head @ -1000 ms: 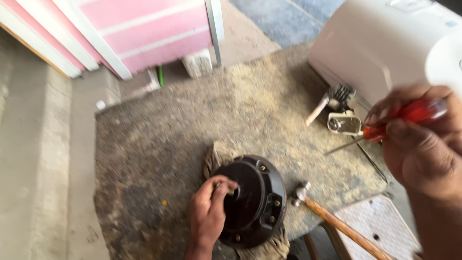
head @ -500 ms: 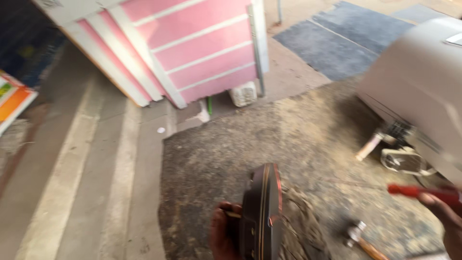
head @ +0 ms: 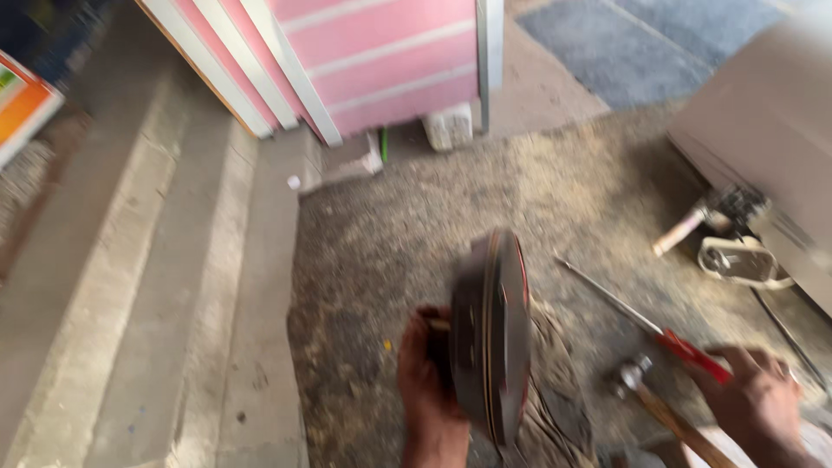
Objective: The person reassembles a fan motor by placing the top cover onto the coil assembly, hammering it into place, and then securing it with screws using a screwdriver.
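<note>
Item — dark round housing (head: 490, 334): we are holding it on edge above rag (head: 555, 381), left hand (head: 429, 377) clasping its back face for support. Right hand (head: 758, 399) is gripping red-handled screwdriver (head: 646, 325), shaft angling toward housing. Hammer (head: 659, 407) is lying alongside, within reach.

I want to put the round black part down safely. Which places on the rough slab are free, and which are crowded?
Free: the wide slab stretch between the pink panel and the round black part in the left hand. Crowded: the right side, with screwdriver in the right hand, hammer, metal fittings and white appliance.
</note>
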